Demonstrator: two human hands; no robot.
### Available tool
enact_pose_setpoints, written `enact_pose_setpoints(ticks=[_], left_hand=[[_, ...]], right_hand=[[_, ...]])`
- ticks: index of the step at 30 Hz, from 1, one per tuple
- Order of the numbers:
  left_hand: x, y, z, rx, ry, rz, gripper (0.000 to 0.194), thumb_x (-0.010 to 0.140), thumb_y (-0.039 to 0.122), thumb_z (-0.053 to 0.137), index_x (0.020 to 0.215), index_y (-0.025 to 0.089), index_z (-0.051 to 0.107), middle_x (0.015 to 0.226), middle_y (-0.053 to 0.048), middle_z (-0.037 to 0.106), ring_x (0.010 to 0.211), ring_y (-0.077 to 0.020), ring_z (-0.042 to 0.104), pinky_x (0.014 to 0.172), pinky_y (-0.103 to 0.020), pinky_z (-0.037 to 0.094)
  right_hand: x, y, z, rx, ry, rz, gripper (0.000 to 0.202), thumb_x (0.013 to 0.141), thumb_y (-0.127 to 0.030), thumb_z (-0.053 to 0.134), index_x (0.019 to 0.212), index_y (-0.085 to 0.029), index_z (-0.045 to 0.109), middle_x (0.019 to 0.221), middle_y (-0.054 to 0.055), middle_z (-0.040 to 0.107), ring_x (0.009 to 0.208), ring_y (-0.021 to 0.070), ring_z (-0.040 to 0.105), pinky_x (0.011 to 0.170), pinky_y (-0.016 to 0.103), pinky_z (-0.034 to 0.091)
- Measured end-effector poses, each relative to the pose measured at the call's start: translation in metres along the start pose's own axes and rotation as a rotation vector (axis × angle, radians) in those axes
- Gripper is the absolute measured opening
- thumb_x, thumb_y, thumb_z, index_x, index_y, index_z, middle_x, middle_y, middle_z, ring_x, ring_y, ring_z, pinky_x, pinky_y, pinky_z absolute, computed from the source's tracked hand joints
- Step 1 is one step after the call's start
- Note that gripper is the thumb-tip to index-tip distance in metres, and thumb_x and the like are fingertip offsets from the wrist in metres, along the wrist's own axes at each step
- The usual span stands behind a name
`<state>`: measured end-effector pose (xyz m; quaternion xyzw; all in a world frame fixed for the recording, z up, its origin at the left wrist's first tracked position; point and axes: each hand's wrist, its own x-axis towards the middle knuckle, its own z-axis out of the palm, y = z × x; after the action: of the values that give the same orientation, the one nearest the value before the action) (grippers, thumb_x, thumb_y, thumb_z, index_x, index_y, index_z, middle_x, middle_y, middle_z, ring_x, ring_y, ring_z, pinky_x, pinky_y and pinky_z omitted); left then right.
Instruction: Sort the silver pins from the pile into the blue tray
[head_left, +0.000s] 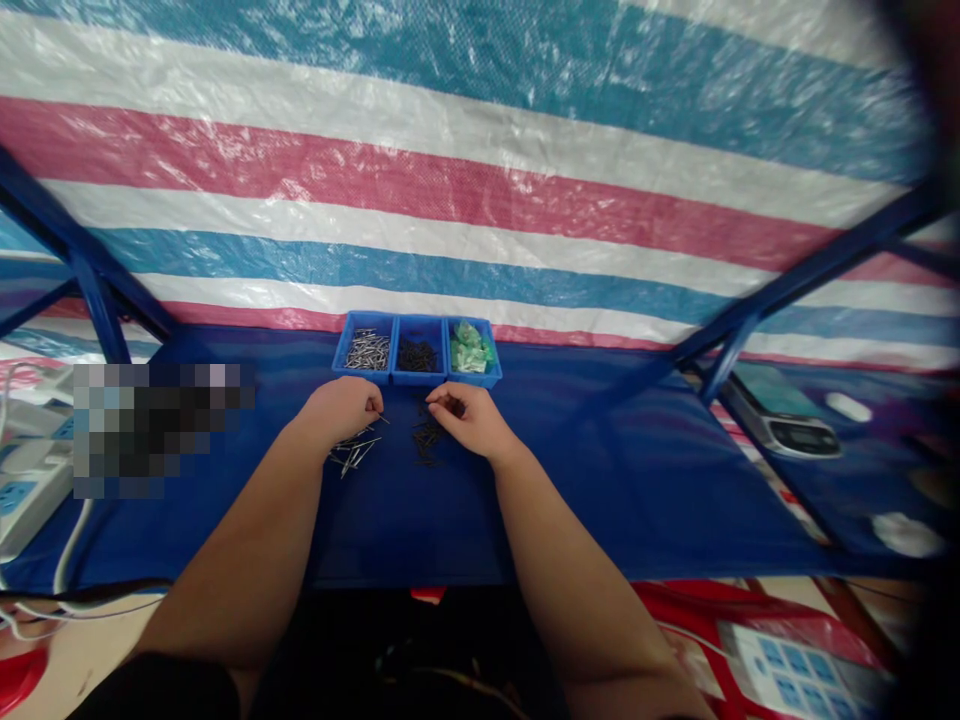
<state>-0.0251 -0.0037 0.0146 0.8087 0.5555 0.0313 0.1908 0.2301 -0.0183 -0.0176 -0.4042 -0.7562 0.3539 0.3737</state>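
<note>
My left hand (351, 408) is closed in a pinch on a thin silver fastener (382, 417), a nail or a screw. Under and in front of it lies a loose pile of silver fasteners (356, 453). My right hand (469, 415) is closed, thumb and fingertips together, over a small pile of black screws (426, 440); what it pinches is too small to make out. Just beyond both hands stand three joined blue bins: the left bin (339, 368) holds silver fasteners, the middle bin (418, 379) black screws, the right bin (474, 379) green and clear small bags.
The blue tabletop (600, 480) is framed by blue metal bars (731, 360). A striped tarp (480, 230) hangs behind. At the right is a digital scale (802, 437); at the left, power strips (22, 510) with cables and a pixelated area. A red stool (697, 610) stands below right.
</note>
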Motion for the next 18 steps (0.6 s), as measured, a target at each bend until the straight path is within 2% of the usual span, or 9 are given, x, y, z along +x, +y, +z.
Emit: enact_pose_setpoints(ticks=[2,4,6,8,10,11,13,16,18], left_hand=[[-0.002,0.004,-0.005,-0.073,-0.027,0.097,0.013,0.081,0.025,0.064,0.082,0.022,0.076,0.074,-0.001,0.072,0.067,-0.0171,0.063,0.061,-0.028,0.042],[-0.004,0.009,-0.010,-0.176,0.042,0.200,0.015,0.085,0.030,0.063,0.085,0.021,0.075,0.072,0.000,0.068,0.065,-0.0156,0.060,0.061,-0.028,0.042],[-0.004,0.012,-0.014,-0.237,0.271,0.220,0.020,0.088,0.034,0.061,0.090,0.020,0.075,0.076,-0.001,0.067,0.070,-0.0162,0.060,0.067,-0.028,0.045],[-0.002,0.013,-0.015,-0.236,0.565,0.132,0.024,0.091,0.037,0.060,0.098,0.018,0.075,0.082,-0.004,0.068,0.077,-0.0180,0.061,0.075,-0.030,0.047],[0.000,0.011,-0.016,-0.206,0.727,0.024,0.032,0.091,0.039,0.060,0.110,0.017,0.073,0.088,-0.005,0.069,0.081,-0.0197,0.062,0.080,-0.033,0.049],[0.000,0.009,-0.016,-0.191,0.741,-0.018,0.035,0.090,0.039,0.061,0.114,0.016,0.071,0.090,-0.006,0.070,0.081,-0.0201,0.062,0.081,-0.033,0.049],[-0.001,0.003,-0.017,-0.165,0.669,-0.082,0.035,0.089,0.039,0.062,0.114,0.017,0.071,0.092,-0.006,0.072,0.080,-0.0205,0.063,0.080,-0.034,0.050],[-0.006,-0.010,-0.019,-0.111,0.462,-0.197,0.021,0.086,0.036,0.061,0.094,0.022,0.074,0.089,-0.005,0.074,0.078,-0.0213,0.065,0.075,-0.033,0.049],[-0.008,-0.021,-0.019,-0.072,0.277,-0.236,0.016,0.080,0.036,0.065,0.085,0.023,0.075,0.086,-0.003,0.075,0.080,-0.0226,0.068,0.072,-0.032,0.049]], right_hand=[[0.000,-0.001,0.000,0.004,0.001,0.003,0.015,0.090,-0.027,0.063,0.097,-0.016,0.070,0.073,0.001,0.064,0.060,0.0111,0.054,0.060,0.024,0.043],[0.000,-0.002,-0.001,0.007,-0.004,0.009,0.015,0.090,-0.027,0.063,0.097,-0.016,0.070,0.072,0.000,0.064,0.060,0.0112,0.054,0.060,0.024,0.043],[0.000,-0.003,-0.001,0.013,-0.012,0.014,0.014,0.090,-0.026,0.063,0.097,-0.016,0.070,0.072,0.000,0.064,0.060,0.0112,0.054,0.060,0.024,0.043],[0.000,-0.003,-0.001,0.023,-0.018,0.012,0.014,0.090,-0.026,0.063,0.097,-0.016,0.070,0.073,0.000,0.064,0.060,0.0112,0.054,0.060,0.024,0.043],[-0.001,-0.003,0.000,0.026,-0.022,0.007,0.014,0.090,-0.026,0.064,0.097,-0.016,0.070,0.073,0.001,0.064,0.061,0.0113,0.054,0.060,0.024,0.044],[-0.001,-0.002,0.000,0.024,-0.025,0.006,0.014,0.090,-0.026,0.064,0.097,-0.016,0.070,0.073,0.001,0.065,0.061,0.0113,0.054,0.061,0.024,0.044],[-0.001,-0.001,0.001,0.020,-0.028,0.010,0.013,0.090,-0.026,0.064,0.097,-0.016,0.070,0.073,0.000,0.064,0.061,0.0114,0.055,0.061,0.024,0.044],[-0.001,0.001,0.002,0.022,-0.032,0.015,0.012,0.089,-0.026,0.064,0.096,-0.016,0.069,0.072,0.000,0.064,0.060,0.0112,0.054,0.060,0.024,0.044],[-0.001,0.001,0.002,0.024,-0.034,0.010,0.012,0.089,-0.025,0.065,0.096,-0.016,0.069,0.072,0.000,0.064,0.060,0.0111,0.054,0.060,0.024,0.044]])
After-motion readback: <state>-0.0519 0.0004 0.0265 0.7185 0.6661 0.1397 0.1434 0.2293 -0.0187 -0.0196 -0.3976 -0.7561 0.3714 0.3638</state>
